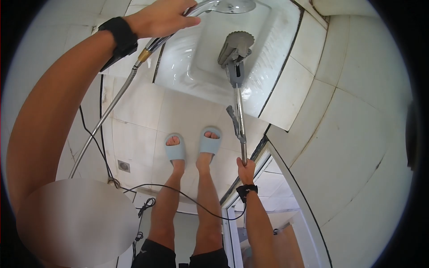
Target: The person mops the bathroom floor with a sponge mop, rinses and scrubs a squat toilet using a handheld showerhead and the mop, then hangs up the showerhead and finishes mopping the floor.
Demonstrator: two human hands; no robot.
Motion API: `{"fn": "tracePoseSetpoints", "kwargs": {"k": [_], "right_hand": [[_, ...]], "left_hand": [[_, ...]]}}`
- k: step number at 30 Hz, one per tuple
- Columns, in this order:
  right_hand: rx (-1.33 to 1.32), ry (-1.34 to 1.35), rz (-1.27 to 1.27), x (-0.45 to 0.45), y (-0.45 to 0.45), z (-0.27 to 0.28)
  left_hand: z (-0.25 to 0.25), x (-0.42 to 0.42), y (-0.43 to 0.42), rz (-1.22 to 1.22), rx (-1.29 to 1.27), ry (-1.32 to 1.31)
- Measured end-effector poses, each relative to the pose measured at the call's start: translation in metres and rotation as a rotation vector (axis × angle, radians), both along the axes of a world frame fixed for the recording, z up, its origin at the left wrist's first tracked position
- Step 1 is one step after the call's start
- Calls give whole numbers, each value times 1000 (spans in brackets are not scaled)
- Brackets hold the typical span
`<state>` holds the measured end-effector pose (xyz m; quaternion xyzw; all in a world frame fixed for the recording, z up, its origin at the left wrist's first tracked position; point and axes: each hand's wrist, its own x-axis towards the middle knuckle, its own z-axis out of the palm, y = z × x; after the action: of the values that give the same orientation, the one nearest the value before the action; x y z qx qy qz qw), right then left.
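Tiled floor [134, 120] | outstretched left hand [163, 18]: showerhead [234, 5] | right hand [246, 170] clasping pole [239, 103]

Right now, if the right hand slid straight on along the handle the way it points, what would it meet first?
Most likely the grey lever fitting partway along the metal handle, ahead of the right hand; depth is hard to judge, but nothing else shows between.

The mop [238, 100] has its head over the squat toilet [178, 62]; the shower head [230, 5] is farther; slippers [211, 143] are nearer, right of the drain [124, 166].
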<state>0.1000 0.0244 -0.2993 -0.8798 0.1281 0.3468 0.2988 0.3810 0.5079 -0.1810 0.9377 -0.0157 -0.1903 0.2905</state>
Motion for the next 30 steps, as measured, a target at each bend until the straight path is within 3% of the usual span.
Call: {"fn": "tracePoseSetpoints", "kwargs": {"k": [4, 12, 13, 14, 16, 17, 30], "right_hand": [[9, 15, -21, 1, 0, 1], [16, 5, -39, 2, 1, 2], [21, 10, -44, 2, 0, 1], [25, 16, -48, 2, 0, 2], [31, 16, -55, 0, -4, -1], [41, 16, -64, 0, -5, -2], [18, 37, -92, -4, -8, -7]], "left_hand": [[20, 7, -11, 30, 75, 125], [-5, 0, 10, 97, 71, 110], [70, -9, -30, 104, 71, 104], [110, -112, -130, 110, 70, 98], [-5, -33, 41, 124, 66, 86], [-15, -13, 29, 130, 65, 81], [-8, -23, -20, 226, 62, -1]]}}
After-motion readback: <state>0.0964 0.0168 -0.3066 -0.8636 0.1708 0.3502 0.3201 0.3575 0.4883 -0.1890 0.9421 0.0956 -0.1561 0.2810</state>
